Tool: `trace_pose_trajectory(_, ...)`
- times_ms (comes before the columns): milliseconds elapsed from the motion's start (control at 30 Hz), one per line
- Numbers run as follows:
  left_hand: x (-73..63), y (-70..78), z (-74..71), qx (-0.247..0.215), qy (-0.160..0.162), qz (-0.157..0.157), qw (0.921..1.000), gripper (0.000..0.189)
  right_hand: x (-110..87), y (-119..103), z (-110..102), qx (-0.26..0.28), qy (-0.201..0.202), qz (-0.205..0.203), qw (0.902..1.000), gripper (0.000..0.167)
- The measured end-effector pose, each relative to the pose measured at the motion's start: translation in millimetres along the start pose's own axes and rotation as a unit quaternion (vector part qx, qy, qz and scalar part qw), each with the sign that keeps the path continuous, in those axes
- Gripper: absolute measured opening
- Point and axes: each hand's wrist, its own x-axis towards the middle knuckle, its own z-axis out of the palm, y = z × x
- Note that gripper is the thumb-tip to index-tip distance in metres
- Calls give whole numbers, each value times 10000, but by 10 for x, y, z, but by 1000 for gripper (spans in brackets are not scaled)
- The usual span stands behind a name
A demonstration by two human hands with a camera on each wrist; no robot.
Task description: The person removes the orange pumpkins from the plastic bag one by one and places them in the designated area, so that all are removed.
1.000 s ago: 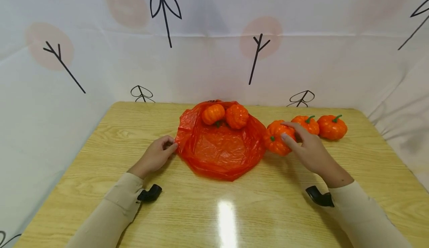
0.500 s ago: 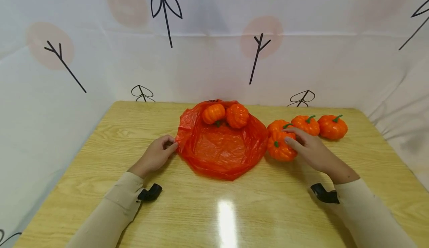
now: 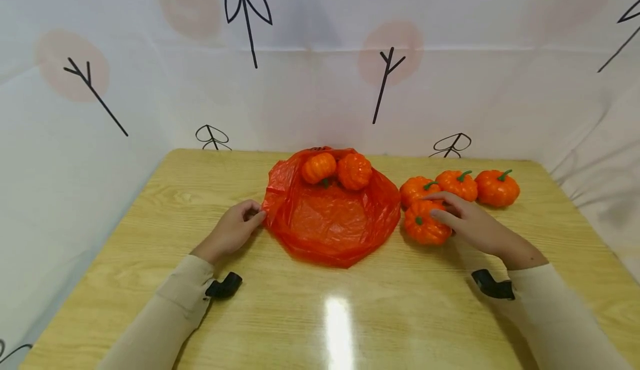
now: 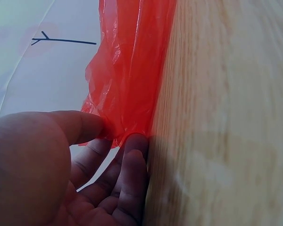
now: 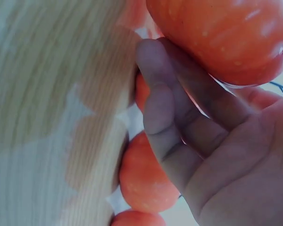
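A red plastic bag [image 3: 327,220] lies spread on the table with its mouth wide, and two orange toy pumpkins [image 3: 354,172] sit inside at its far side. My left hand [image 3: 231,231] pinches the bag's left edge between thumb and fingers, as the left wrist view shows on the red film [image 4: 132,61]. To the right of the bag, my right hand [image 3: 477,224] holds an orange toy pumpkin [image 3: 424,226] with its green stem turned toward the bag. In the right wrist view this pumpkin [image 5: 226,37] rests against the fingers; the thumb is largely hidden.
Three more orange pumpkins [image 3: 498,188] with green stems stand in a row behind the right hand, the nearest one [image 3: 415,188] close to the bag's right edge. A white patterned cloth [image 3: 310,98] hangs behind the wooden table [image 3: 280,314].
My right hand has moved right and slightly nearer with its pumpkin, away from the bag. A pumpkin behind it has come into view. The left hand and bag have stayed put.
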Motion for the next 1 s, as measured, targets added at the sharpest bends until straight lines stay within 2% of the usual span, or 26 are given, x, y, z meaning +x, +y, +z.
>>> trace_pose_trajectory(167,5,-8,3,36,18,-25,10000,16,-21,51,-41,79,-179,141,9997,45)
trace_pose_trajectory(333,7,-9,6,58,10,-5,10000,16,-23,87,-66,55,-339,90,9994,40)
trace_pose_trajectory(700,2,9,-10,124,2,6,9999,18,-30,123,-110,62,-281,65,9996,39)
trace_pose_trajectory(833,1,14,-14,153,6,5,9999,18,-26,149,-109,231,-212,26,9995,35)
trace_pose_trajectory(1000,-6,28,-14,132,-9,4,9999,17,-4,183,-94,587,-331,13,9977,28)
